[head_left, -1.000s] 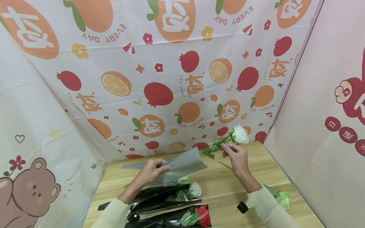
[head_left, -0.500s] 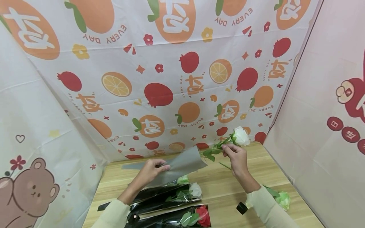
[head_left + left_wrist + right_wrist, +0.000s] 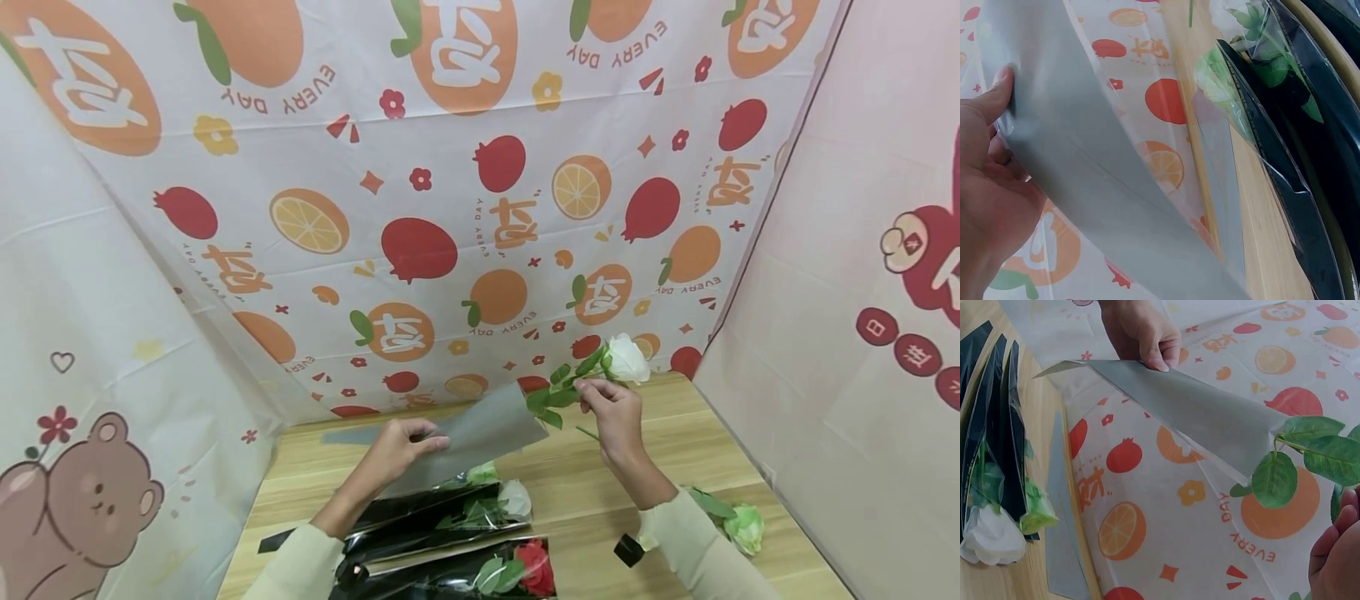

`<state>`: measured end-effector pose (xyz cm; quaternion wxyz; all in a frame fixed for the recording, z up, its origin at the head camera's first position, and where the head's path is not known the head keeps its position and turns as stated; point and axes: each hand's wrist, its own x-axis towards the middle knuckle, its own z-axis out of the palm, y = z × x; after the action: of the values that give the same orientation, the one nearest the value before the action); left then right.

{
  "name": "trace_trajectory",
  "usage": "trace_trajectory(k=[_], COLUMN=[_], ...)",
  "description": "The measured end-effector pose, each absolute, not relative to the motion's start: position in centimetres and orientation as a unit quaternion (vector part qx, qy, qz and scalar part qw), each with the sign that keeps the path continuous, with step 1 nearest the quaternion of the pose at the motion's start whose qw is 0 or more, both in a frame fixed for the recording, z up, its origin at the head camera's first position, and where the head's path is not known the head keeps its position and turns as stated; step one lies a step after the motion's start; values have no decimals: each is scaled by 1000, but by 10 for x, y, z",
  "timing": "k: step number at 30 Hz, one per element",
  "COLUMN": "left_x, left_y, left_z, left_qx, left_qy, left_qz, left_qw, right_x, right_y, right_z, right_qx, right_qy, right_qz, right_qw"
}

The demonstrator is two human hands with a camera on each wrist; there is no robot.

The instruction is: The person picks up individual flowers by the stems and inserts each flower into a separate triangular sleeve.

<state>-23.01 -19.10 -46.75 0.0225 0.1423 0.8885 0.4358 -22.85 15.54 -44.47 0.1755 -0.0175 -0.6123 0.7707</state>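
My left hand (image 3: 405,443) pinches a grey flower sleeve (image 3: 491,427) by its upper side, thumb on top, and holds it above the table. The sleeve's wide mouth faces right. Between its thumb and fingers my right hand (image 3: 617,417) grips the stem of a white rose (image 3: 627,358), just below the bloom. The lower stem runs into the sleeve's mouth and is hidden there. In the right wrist view, green leaves (image 3: 1274,479) stand right at the mouth's edge, and the bloom is out of view.
Below the left hand lie black sleeves holding a white rose (image 3: 514,500), a red rose (image 3: 535,568) and a pale green rose (image 3: 482,473). Another grey sleeve (image 3: 1063,531) lies flat near the table's edge. A loose green rose (image 3: 745,527) is beside the right forearm. Printed cloth hangs behind.
My right hand has shifted slightly left with the white rose, bringing its leaves closer to the sleeve's mouth. The left hand and sleeve have stayed almost still.
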Motion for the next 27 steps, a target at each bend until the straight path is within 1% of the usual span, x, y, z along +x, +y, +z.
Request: trace_trajectory(k=[4, 12, 21, 27], left_x=[-229, -229, -228, -229], left_y=[-189, -185, -183, -182], left_z=[-468, -465, -464, -466], left_qx=[142, 149, 144, 157], left_qy=[884, 880, 880, 880], left_qz=[446, 450, 452, 447], left_qw=[21, 1, 2, -15], right_x=[-229, -229, -225, -223], right_y=[153, 144, 131, 122], right_z=[-445, -447, -450, -453], right_qx=[-26, -44, -55, -59], right_qy=[-610, -615, -632, -641], right_qz=[774, 774, 762, 755], right_qw=[168, 145, 127, 121])
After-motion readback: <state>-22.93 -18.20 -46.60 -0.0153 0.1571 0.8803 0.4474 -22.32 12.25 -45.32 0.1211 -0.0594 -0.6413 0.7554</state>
